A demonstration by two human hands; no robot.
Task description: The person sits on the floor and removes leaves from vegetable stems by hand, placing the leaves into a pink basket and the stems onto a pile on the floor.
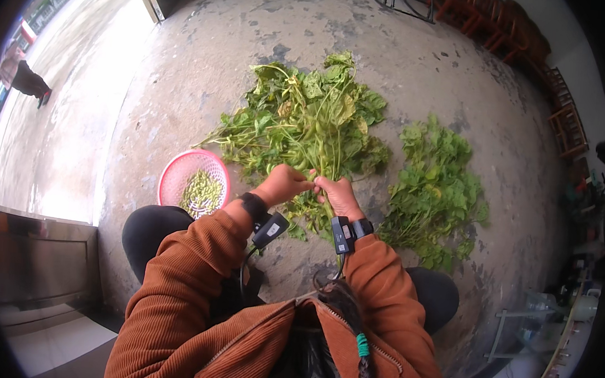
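Note:
My right hand (337, 195) is closed around the stems of a leafy bean plant (322, 130) bearing green pods. Beside it, my left hand (285, 184) has its fingertips together at those stems, close to my right thumb; whether a pod is pinched between them is too small to tell. Beyond both hands, a heap of similar plants (264, 129) with green and yellowing leaves lies on the floor. Left of my left hand sits a pink-rimmed plastic basket (170, 173), with many green pods or beans (202, 192) inside.
A second pile of leafy plants (432, 192) lies to the right on the concrete floor (184, 88). Wooden chairs (568, 130) line the far right wall, and a glass-shelved rack (525, 319) stands at lower right. Outside the doorway at left, a person (26, 77) is upright.

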